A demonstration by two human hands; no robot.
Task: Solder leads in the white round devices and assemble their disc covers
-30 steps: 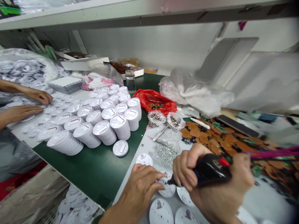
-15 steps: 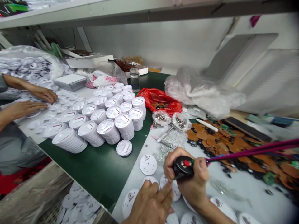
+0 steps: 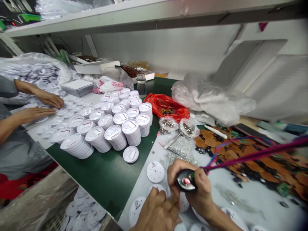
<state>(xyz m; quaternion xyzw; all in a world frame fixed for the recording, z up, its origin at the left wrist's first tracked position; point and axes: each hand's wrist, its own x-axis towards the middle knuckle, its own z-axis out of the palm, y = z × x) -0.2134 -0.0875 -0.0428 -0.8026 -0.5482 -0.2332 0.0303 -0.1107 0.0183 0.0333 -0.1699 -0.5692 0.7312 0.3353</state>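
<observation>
My right hand (image 3: 192, 189) is wrapped round a black electric screwdriver (image 3: 184, 180), seen nearly end-on from above, with a red spot on its top and purple and blue cords (image 3: 255, 154) running off to the right. Its tip is hidden. Close beside it, my left hand (image 3: 157, 210) is low over the white round discs, fingers bent and drawn together; its fingertips, and anything in them, are hidden by the hands. White discs with small holes surround both hands, among them one disc (image 3: 155, 172) just beyond the left hand and another disc (image 3: 137, 208) to its left.
Stacks of white round housings (image 3: 98, 138) stand on the green mat (image 3: 108, 183). Bags of screws (image 3: 168, 124), a red bag (image 3: 166, 107) and brown pieces (image 3: 231, 146) lie beyond my hands. A co-worker's hands (image 3: 48, 98) handle white parts at left. A shelf (image 3: 154, 19) hangs overhead.
The screwdriver has tipped and shifted slightly down and left with my right hand; its cord now shows a loose blue loop. My left hand stays near it. The whole view has shifted slightly.
</observation>
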